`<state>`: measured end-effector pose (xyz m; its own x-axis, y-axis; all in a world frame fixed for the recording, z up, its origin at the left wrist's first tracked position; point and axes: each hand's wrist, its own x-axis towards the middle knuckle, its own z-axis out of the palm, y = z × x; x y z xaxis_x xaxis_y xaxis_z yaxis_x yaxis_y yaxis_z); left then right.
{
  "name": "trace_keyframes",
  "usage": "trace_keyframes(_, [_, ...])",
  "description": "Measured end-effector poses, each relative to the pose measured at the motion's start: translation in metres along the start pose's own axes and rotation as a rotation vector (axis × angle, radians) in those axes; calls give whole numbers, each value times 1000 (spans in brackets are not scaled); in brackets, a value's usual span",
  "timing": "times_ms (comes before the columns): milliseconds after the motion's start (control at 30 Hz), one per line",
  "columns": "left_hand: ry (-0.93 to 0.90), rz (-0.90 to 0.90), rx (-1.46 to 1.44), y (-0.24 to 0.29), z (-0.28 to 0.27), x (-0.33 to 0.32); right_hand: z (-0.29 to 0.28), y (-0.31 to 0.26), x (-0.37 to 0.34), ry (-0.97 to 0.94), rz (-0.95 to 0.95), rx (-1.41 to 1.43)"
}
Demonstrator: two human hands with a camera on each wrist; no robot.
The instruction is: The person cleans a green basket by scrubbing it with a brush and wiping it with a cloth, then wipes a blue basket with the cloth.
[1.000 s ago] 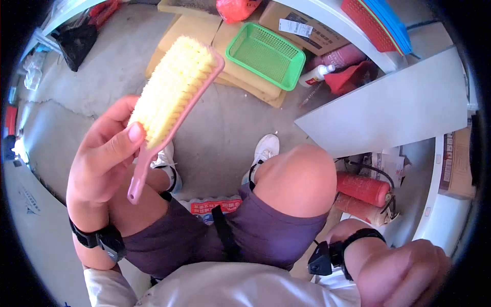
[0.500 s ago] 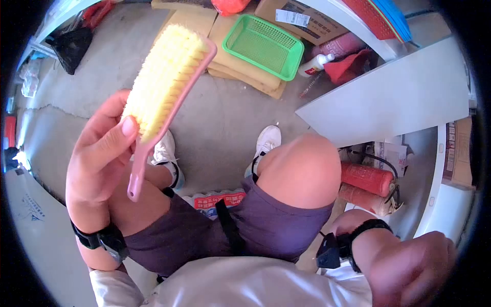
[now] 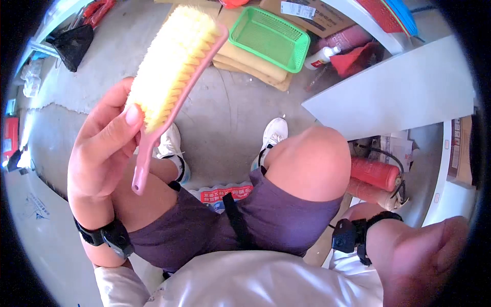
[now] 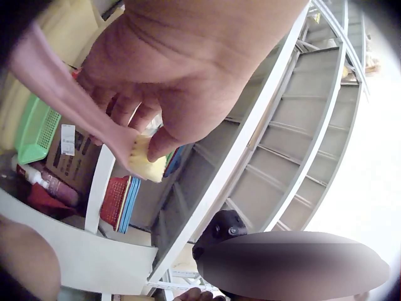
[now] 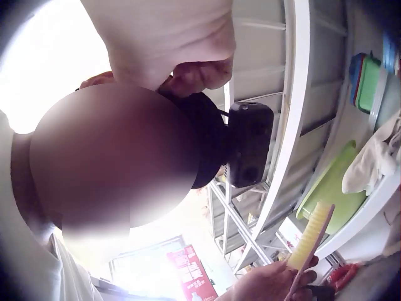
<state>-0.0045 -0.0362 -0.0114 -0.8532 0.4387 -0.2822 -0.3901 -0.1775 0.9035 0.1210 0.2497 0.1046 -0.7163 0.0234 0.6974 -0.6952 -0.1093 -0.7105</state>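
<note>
My left hand (image 3: pixel 105 143) holds up a brush (image 3: pixel 174 66) with pale yellow bristles and a pink plastic back and handle. Thumb and fingers pinch the lower end of the bristle head, and the handle hangs free below, a hole at its tip. In the left wrist view the pink handle (image 4: pixel 69 94) crosses in front of the fingers. My right hand (image 5: pixel 169 44) is raised close beside the head, fingers curled, next to the black head camera (image 5: pixel 250 144). The head view shows it blurred at the lower right edge.
Beyond the feet, a green basket (image 3: pixel 271 41) lies on folded cardboard (image 3: pixel 250 64). Right of it are a white bottle (image 3: pixel 322 57) and a pale panel (image 3: pixel 388 92). Red fire extinguishers (image 3: pixel 376 174) lie beside the knee. A black bag (image 3: pixel 74 48) sits at the far left.
The head view has tilted, so floor, basket and legs sit higher in it. The left hand keeps its pinch on the brush. My right hand has shifted further toward the right edge.
</note>
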Motion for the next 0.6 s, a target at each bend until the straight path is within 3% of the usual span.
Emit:
trace_keyframes(333, [33, 6, 60, 0, 2, -1, -7, -1, -3, -14, 15, -14])
trace_keyframes(467, [-67, 7, 62, 2, -3, 1, -12, 1, -3, 2, 19, -4])
trace_keyframes(600, [4, 22, 37, -2, 1, 1, -12, 0, -2, -17, 27, -23])
